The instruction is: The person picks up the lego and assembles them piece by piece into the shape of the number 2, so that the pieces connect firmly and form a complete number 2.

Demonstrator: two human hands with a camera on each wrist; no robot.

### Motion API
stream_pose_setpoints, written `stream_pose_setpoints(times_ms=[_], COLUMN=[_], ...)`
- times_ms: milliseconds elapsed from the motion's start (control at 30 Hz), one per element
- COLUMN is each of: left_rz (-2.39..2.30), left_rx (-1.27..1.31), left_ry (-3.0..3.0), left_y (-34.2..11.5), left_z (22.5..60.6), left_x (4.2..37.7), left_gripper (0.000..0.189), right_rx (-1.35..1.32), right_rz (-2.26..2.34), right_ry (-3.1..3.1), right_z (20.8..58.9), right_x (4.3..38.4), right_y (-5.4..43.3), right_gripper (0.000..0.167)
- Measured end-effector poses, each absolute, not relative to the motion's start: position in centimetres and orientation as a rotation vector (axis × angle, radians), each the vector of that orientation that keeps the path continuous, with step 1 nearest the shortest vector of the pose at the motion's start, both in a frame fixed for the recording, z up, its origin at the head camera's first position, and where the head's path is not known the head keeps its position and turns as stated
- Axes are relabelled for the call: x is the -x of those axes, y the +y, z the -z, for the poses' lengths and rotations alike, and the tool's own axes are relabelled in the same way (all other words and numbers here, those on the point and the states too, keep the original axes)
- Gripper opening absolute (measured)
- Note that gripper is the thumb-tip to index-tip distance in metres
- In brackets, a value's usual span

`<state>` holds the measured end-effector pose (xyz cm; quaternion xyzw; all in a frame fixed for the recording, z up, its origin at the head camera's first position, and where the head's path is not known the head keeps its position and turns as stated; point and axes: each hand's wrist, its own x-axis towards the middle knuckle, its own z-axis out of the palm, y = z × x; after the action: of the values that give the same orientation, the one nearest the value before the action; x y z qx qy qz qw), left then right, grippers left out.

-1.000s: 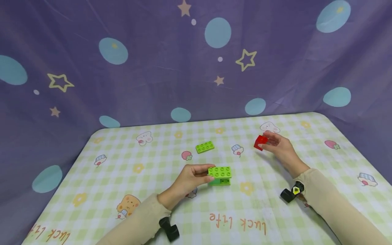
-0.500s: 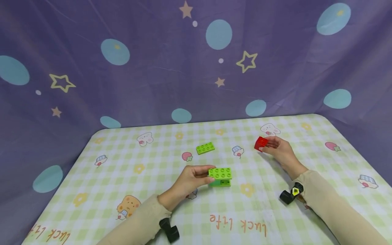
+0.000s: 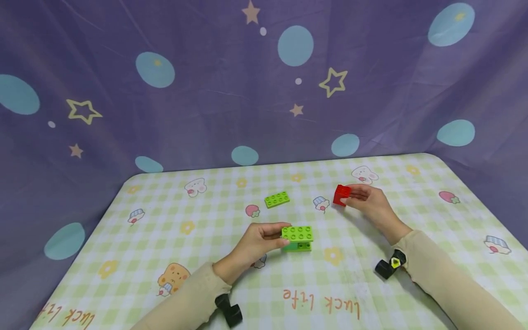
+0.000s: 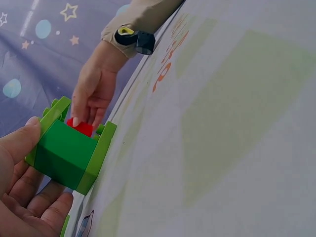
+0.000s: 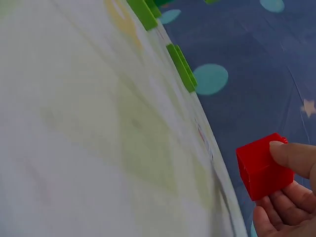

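My left hand [image 3: 257, 242] grips the left end of a stack of toy building bricks [image 3: 298, 234] near the table's middle. Two light green studded plates lie one above the other, joined at that end by a darker green brick [image 4: 66, 153]; the right end gapes. My right hand [image 3: 376, 207] pinches a red brick [image 5: 264, 170] between thumb and fingers, to the right of the stack and farther back. A seam across its side shows in the right wrist view. Behind the stack lies a loose light green plate [image 3: 277, 200], eight-studded pattern up, untouched by either hand.
A checked tablecloth [image 3: 218, 201] with printed cartoons and lettering covers the table. Past its far edge hangs a purple curtain [image 3: 206, 123] with stars and ovals. Black wrist cameras [image 3: 389, 266] sit under both cuffs.
My right hand has moved a little left with the red brick, nearer to the green stack, and the brick has turned slightly. The left hand and its stack have stayed in place.
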<state>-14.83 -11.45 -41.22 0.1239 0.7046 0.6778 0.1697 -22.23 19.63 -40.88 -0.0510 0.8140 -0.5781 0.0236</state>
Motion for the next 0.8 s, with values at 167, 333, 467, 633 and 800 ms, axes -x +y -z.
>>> stream_pose_setpoints(times_ms=[167, 333, 467, 633, 800], left_rz=[-1.927, -1.929, -1.927, -1.929, -1.922], left_rx=[-0.365, -0.384, -0.372, -0.362, -0.361], left_ry=[1.981, 1.946, 1.957, 1.961, 1.966], left_y=[-11.5, -11.5, -11.5, -11.5, -11.5], left_z=[41.2, 41.1, 41.0, 41.0, 41.0], left_x=[14.8, 14.8, 14.8, 14.8, 14.9], left_gripper=[0.042, 0.043, 0.043, 0.042, 0.042], right_rx=[0.218, 0.275, 0.355, 0.477, 0.568], right_rz=[1.741, 1.796, 1.831, 1.91, 1.952], right_ry=[2.545, 2.483, 2.437, 2.345, 2.301], right_z=[40.0, 39.5, 39.2, 39.0, 38.7], right_x=[21.4, 20.4, 19.6, 18.4, 17.4], right_y=[18.2, 17.0, 16.1, 15.1, 14.3], right_gripper=[0.042, 0.041, 0.042, 0.041, 0.039])
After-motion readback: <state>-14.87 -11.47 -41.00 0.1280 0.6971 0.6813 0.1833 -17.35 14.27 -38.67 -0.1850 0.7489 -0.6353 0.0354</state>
